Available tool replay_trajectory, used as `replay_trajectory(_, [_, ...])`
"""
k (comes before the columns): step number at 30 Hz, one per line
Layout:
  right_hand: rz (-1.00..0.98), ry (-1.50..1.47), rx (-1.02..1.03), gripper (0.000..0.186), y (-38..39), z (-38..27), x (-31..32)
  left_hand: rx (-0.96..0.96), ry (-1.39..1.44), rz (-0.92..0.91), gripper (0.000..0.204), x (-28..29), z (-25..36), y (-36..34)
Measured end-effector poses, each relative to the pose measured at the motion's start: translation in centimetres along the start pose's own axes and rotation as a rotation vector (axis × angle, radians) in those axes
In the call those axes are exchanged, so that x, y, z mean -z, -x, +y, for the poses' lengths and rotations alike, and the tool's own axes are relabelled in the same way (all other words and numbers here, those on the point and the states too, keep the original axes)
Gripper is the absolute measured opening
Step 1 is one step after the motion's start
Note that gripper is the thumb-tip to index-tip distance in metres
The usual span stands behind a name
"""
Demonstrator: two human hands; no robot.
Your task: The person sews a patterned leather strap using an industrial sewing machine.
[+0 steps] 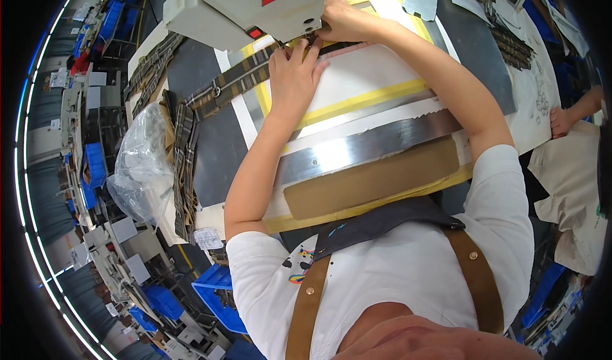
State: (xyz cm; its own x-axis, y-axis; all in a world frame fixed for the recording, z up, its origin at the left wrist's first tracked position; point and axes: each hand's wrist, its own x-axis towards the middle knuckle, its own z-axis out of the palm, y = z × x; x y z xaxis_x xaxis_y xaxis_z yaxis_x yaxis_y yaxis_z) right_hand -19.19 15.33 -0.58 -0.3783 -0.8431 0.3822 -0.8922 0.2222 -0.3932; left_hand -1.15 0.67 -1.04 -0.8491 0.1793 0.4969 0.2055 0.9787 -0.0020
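Note:
A pale sewing machine head [245, 9] overhangs a white work sheet [357, 70] edged with yellow tape. A plaid fabric strip [236, 81] with a zipper runs diagonally from the left to beneath the machine. My left hand [293, 73] lies on the strip near the needle area, fingers spread, thumb apart. My right hand [344, 19] is bent at the right side of the machine head, fingers curled down by the strip's far end; their tips are partly hidden, and what they grip is unclear.
Plaid strips [185, 169] and a crumpled plastic bag [143, 165] lie left, more strips [510, 48] at the far right. A metal bar [376, 143] crosses the near table. A blue bin [217, 296] is lower left. Another person's hand [561, 121] is at the right edge.

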Motion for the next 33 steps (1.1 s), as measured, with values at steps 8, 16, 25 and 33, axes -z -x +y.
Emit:
replay_trajectory(8, [0.112, 0.318, 0.313, 0.036, -0.1, 2.4, 0.0, 0.031, 0.051, -0.076, 0.047, -0.2, 0.2, 0.1])
replay_trajectory(16, [-0.165, 0.014, -0.141, 0.042, -0.5, -0.2, 0.9, 0.044, 0.031, -0.083, 0.046, 0.1, -0.5, 0.2])
replay_trajectory(25, [-0.038, 0.172, 0.118, 0.037, -0.4, 1.4, -0.3, 0.032, 0.018, -0.083, 0.047, -0.3, 0.1, 0.0])
replay_trajectory(33, [0.023, 0.043, -0.041, 0.028, -0.7, 0.7, 0.8, 0.025, 0.002, -0.061, 0.048, -0.4, -0.4, 0.4])
